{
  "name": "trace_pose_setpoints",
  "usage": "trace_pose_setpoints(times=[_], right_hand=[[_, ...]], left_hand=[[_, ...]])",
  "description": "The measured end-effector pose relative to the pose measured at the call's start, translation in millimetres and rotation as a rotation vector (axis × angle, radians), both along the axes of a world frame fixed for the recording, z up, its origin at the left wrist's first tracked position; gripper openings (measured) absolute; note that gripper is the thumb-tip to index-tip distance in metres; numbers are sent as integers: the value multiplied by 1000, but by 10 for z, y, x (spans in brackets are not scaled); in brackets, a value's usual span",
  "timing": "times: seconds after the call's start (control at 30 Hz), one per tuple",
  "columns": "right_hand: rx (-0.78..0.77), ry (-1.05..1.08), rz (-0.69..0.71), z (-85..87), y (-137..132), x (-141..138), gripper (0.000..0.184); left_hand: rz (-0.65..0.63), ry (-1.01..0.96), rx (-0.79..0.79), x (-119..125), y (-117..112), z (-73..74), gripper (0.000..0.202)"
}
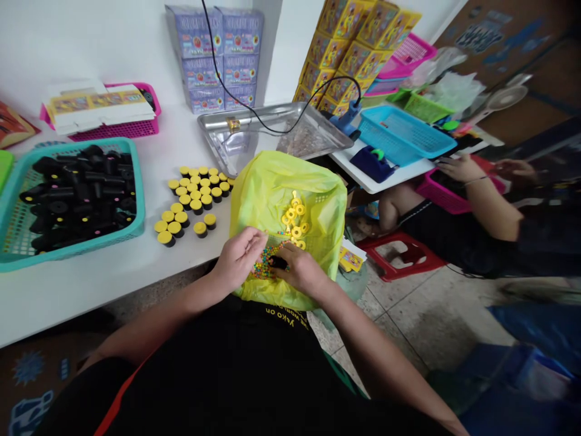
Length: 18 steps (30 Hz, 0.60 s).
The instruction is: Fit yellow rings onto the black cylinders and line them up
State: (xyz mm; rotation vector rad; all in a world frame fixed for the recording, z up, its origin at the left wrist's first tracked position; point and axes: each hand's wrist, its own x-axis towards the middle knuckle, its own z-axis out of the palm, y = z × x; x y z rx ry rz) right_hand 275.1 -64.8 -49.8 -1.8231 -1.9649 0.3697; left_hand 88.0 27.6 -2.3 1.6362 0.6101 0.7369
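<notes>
A basket lined with a yellow plastic bag [247, 181] sits at my lap. Small multicoloured beads [261, 266] lie in its near part, and several yellow rings [291, 213] lie farther in. Over the beads, my right hand [302, 269] is closed around a small black part [278, 263], mostly hidden by the fingers. My left hand [240, 257] is closed in a pinch at the left of the beads; what its fingertips hold, if anything, is too small to make out. Several black pots with yellow tops [195, 195] stand on the white table to the left.
A teal basket [140, 200] of black parts stands at left. Behind are a metal tray [267, 115], a cable [218, 66], purple boxes [222, 57] and yellow boxes [347, 51]. On the right, another person's hand [460, 168] is at a pink basket [442, 197], near a red stool [385, 269].
</notes>
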Motion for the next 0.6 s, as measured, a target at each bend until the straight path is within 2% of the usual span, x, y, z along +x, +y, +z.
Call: trace_pose_setpoints(times=[0.1, 0.23, 0.33, 0.5, 0.6], right_hand=[[142, 277, -5, 31, -77, 37, 17], [226, 354, 35, 45, -159, 84, 15], [196, 255, 35, 8, -140, 95, 16], [23, -154, 75, -71, 53, -36, 15], [-16, -157, 150, -100, 149, -133, 18]], left_hand=[[14, -29, -81, -9, 15, -5, 29], [9, -61, -63, -9, 12, -33, 26], [16, -74, -59, -7, -7, -45, 25], [25, -69, -47, 8, -24, -45, 24], [27, -72, -14, 13, -17, -43, 23]])
